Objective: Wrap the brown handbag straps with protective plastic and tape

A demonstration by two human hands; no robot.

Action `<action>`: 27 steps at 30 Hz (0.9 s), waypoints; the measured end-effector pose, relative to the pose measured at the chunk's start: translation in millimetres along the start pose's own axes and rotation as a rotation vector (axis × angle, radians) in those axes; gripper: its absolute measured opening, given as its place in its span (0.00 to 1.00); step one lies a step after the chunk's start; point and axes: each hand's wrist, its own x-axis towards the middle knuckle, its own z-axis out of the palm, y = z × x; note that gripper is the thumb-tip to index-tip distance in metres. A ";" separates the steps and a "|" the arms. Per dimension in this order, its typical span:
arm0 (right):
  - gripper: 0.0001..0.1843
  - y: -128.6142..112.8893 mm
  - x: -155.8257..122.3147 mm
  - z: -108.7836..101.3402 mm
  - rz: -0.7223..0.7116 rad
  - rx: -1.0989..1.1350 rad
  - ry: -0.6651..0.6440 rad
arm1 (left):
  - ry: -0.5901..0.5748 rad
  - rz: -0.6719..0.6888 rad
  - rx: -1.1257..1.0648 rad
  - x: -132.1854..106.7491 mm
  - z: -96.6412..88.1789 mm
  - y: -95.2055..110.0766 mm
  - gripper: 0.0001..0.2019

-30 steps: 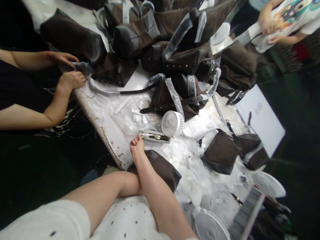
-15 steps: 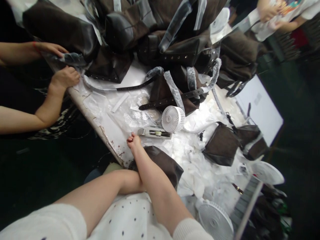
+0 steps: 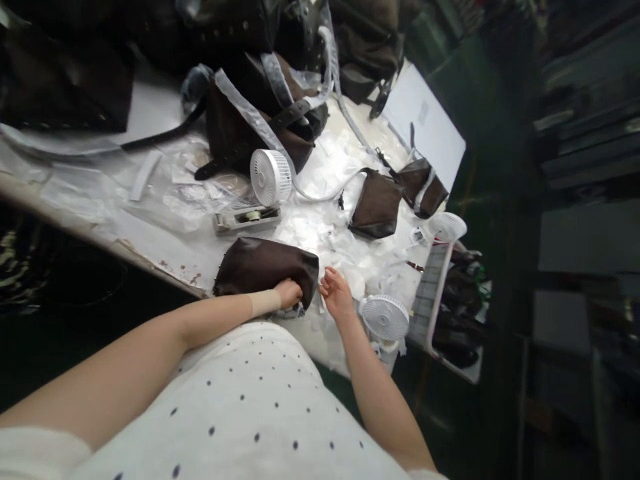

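A dark brown leather bag [image 3: 260,267] lies at the table's near edge, just in front of me. My left hand [image 3: 289,293] is closed on its near right part, with the fingers curled against the leather. Just off the bag's right end is my right hand [image 3: 336,291], palm turned inward, fingers loosely bent and apart, with nothing visible in them. Behind the bag sits a grey tape dispenser [image 3: 247,219] with a small roll in it. A small white fan [image 3: 271,177] stands right behind the dispenser.
Several brown bags with plastic-wrapped straps [image 3: 260,113] crowd the table's back. Two small brown pouches, one nearer [image 3: 376,203], lie to the right amid white wrapping scraps [image 3: 305,230]. Another white fan [image 3: 384,317] is close to my right forearm. A crate [image 3: 430,300] stands beyond it.
The view has swung to the right. My right hand has gone from beside the tape dispenser to the bag's right end. My left hand, hidden before, now shows on the bag.
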 end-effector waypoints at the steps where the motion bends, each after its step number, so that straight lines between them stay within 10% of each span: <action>1: 0.16 2.6 -4.7 -19.1 0.001 -0.036 0.027 | -0.019 -0.011 0.040 1.6 1.4 -0.1 0.07; 9: 0.19 41.2 -17.7 -51.6 -0.327 -0.415 -0.018 | -0.009 -0.054 0.204 3.1 -30.6 18.4 0.07; 16: 0.36 -16.3 18.7 -16.5 -0.795 -0.692 -0.108 | 0.012 -0.086 -0.083 7.0 -88.1 62.1 0.07; 27: 0.58 -65.4 27.6 30.7 -0.202 -0.979 -0.030 | 0.048 -0.201 -0.380 -54.4 -123.9 149.4 0.04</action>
